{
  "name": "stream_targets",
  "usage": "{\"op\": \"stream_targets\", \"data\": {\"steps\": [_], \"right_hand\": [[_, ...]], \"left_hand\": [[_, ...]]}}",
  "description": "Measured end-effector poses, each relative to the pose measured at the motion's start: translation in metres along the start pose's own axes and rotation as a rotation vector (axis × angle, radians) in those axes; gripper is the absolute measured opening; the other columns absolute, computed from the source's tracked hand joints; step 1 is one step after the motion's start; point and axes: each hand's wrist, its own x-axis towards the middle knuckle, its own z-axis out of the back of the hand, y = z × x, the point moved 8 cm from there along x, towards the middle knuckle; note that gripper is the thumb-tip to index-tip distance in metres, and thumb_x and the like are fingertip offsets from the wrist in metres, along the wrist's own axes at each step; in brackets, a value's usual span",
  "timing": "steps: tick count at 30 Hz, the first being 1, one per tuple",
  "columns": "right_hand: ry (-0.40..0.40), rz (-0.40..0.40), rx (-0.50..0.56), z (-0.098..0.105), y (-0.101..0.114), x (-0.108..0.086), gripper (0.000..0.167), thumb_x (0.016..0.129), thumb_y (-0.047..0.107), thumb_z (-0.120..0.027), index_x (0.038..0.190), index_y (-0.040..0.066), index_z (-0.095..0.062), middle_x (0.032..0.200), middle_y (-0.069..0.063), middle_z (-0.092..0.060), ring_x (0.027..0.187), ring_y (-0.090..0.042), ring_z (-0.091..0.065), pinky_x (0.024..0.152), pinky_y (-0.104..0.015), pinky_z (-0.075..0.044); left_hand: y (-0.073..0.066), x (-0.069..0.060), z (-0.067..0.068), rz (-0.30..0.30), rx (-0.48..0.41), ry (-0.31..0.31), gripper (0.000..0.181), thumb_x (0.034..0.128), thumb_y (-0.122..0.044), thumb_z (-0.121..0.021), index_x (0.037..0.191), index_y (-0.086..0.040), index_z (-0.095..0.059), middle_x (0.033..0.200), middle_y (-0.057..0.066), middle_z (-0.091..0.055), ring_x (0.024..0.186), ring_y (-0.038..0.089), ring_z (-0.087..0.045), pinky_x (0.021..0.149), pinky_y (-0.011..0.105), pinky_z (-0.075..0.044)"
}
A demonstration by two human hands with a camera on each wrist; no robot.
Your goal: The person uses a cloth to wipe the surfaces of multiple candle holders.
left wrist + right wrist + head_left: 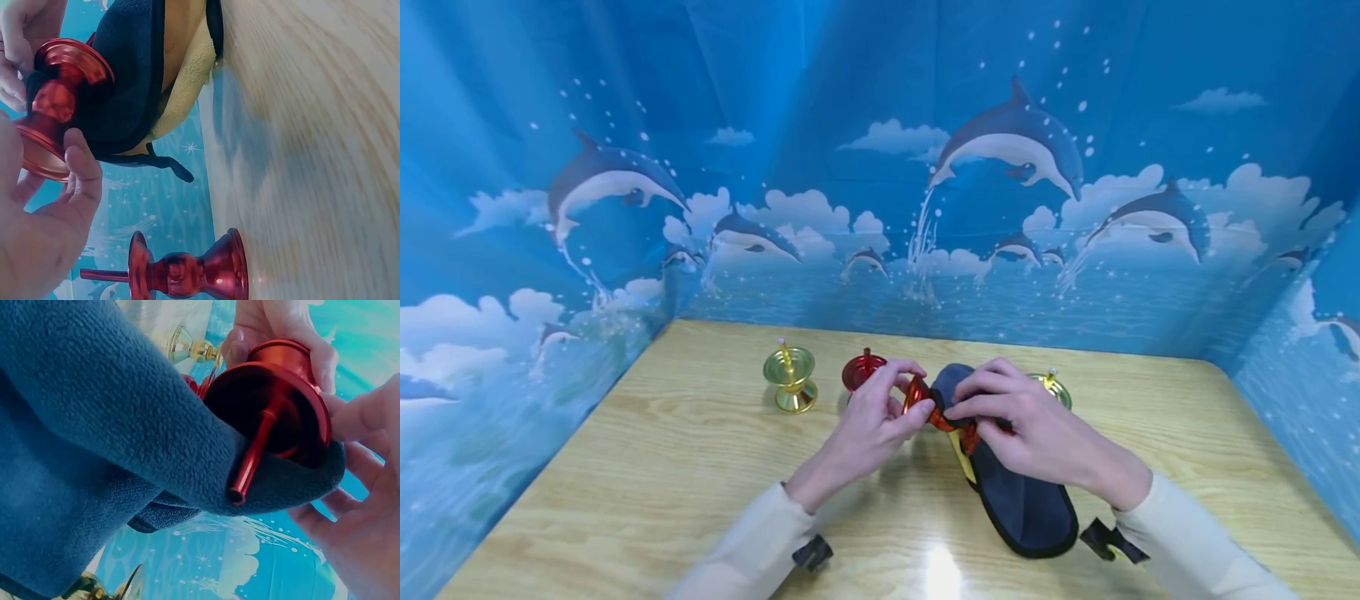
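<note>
Two sleeves (752, 529) — left hand (880, 408) gripping one of two red stands (55, 100), right hand (1026, 417) pinching cloth (1028, 504); two gold stands (791, 377).

- The cup (56, 100) is shiny and red. It has a thin middle, a wide foot, and a bowl with a red stick poking out.
- It is tipped on its side, up off the table. The left hand (880, 408) pinches it by the foot.
- The cloth (1026, 500) is dark blue and fuzzy, with a black edge and some yellow. One end touches the bowl, where the right hand (1018, 417) holds it.
</note>
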Motion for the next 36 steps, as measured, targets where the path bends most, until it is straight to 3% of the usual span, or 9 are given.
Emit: {"op": "stream_targets", "data": {"steps": [3, 5, 9, 14, 18, 21, 28, 32, 36], "right_hand": [[-0.044, 0.037, 0.006, 0.004, 0.001, 0.001, 0.034, 0.084, -0.008, -0.064, 0.097, 0.019, -0.079, 0.106, 0.006, -0.071, 0.100, -0.011, -0.057, 0.078, -0.031, -0.053], [-0.079, 0.016, 0.034, 0.009, -0.003, 0.002, 0.034, 0.084, -0.008, -0.066, 0.098, 0.019, -0.079, 0.104, 0.006, -0.072, 0.097, -0.010, -0.061, 0.076, -0.027, -0.053], [-0.126, -0.141, 0.125, 0.021, -0.020, 0.002, 0.031, 0.089, -0.004, -0.070, 0.110, 0.018, -0.078, 0.109, 0.002, -0.075, 0.096, -0.008, -0.068, 0.076, -0.021, -0.055], [-0.037, -0.388, 0.271, 0.020, -0.042, -0.001, 0.020, 0.097, 0.011, -0.069, 0.114, 0.019, -0.076, 0.117, -0.002, -0.075, 0.100, -0.009, -0.069, 0.080, -0.024, -0.058], [0.062, -0.474, 0.374, 0.011, -0.045, 0.000, 0.016, 0.098, 0.018, -0.069, 0.111, 0.021, -0.078, 0.117, -0.005, -0.074, 0.088, -0.014, -0.067, 0.068, -0.025, -0.053], [0.114, -0.454, 0.398, 0.005, -0.042, 0.002, 0.018, 0.099, 0.016, -0.067, 0.112, 0.022, -0.078, 0.116, -0.004, -0.075, 0.087, -0.014, -0.066, 0.067, -0.026, -0.051], [0.169, -0.383, 0.358, -0.004, -0.036, 0.006, 0.023, 0.101, 0.013, -0.063, 0.117, 0.019, -0.077, 0.116, 0.001, -0.074, 0.105, -0.015, -0.066, 0.085, -0.028, -0.056], [0.158, -0.343, 0.343, -0.004, -0.033, 0.008, 0.024, 0.101, 0.009, -0.062, 0.116, 0.019, -0.078, 0.114, 0.003, -0.072, 0.104, -0.013, -0.064, 0.085, -0.027, -0.056], [0.121, -0.218, 0.328, -0.001, -0.021, 0.010, 0.025, 0.098, 0.003, -0.064, 0.111, 0.018, -0.079, 0.109, 0.004, -0.069, 0.095, -0.009, -0.060, 0.078, -0.026, -0.055]], "left_hand": [[0.002, 0.000, -0.002, 0.038, -0.039, 0.020, 0.034, 0.1013, -0.033, -0.062, 0.132, -0.019, -0.054, 0.109, 0.008, -0.063, 0.064, 0.014, -0.067, 0.057, 0.029, -0.057], [0.001, 0.000, -0.003, 0.039, -0.072, 0.040, 0.034, 0.1016, -0.032, -0.062, 0.132, -0.020, -0.053, 0.111, 0.009, -0.063, 0.064, 0.016, -0.069, 0.057, 0.030, -0.057], [-0.006, 0.000, -0.004, -0.037, -0.117, 0.088, 0.037, 0.1010, -0.027, -0.063, 0.135, -0.020, -0.051, 0.117, 0.009, -0.060, 0.063, 0.014, -0.067, 0.057, 0.029, -0.056], [-0.019, -0.004, -0.007, -0.203, -0.056, 0.113, 0.044, 0.0970, -0.019, -0.070, 0.137, -0.017, -0.051, 0.120, 0.007, -0.058, 0.065, 0.004, -0.058, 0.064, 0.023, -0.056], [-0.020, -0.005, -0.011, -0.227, -0.021, 0.101, 0.046, 0.0965, -0.020, -0.070, 0.138, -0.015, -0.051, 0.120, 0.007, -0.056, 0.066, 0.003, -0.055, 0.068, 0.022, -0.056], [-0.018, -0.005, -0.012, -0.212, -0.025, 0.085, 0.045, 0.0975, -0.022, -0.068, 0.138, -0.014, -0.051, 0.120, 0.008, -0.056, 0.066, 0.004, -0.057, 0.068, 0.023, -0.057], [-0.018, -0.005, -0.010, -0.224, -0.036, 0.044, 0.043, 0.0970, -0.022, -0.067, 0.135, -0.010, -0.052, 0.117, 0.008, -0.057, 0.064, 0.003, -0.058, 0.063, 0.023, -0.056], [-0.017, -0.004, -0.009, -0.212, -0.039, 0.031, 0.041, 0.0972, -0.022, -0.067, 0.134, -0.009, -0.053, 0.116, 0.009, -0.058, 0.064, 0.005, -0.057, 0.060, 0.023, -0.054], [-0.014, -0.003, -0.007, -0.163, -0.071, 0.038, 0.037, 0.0989, -0.022, -0.065, 0.133, -0.013, -0.054, 0.117, 0.009, -0.059, 0.063, 0.006, -0.059, 0.057, 0.024, -0.053]]}}
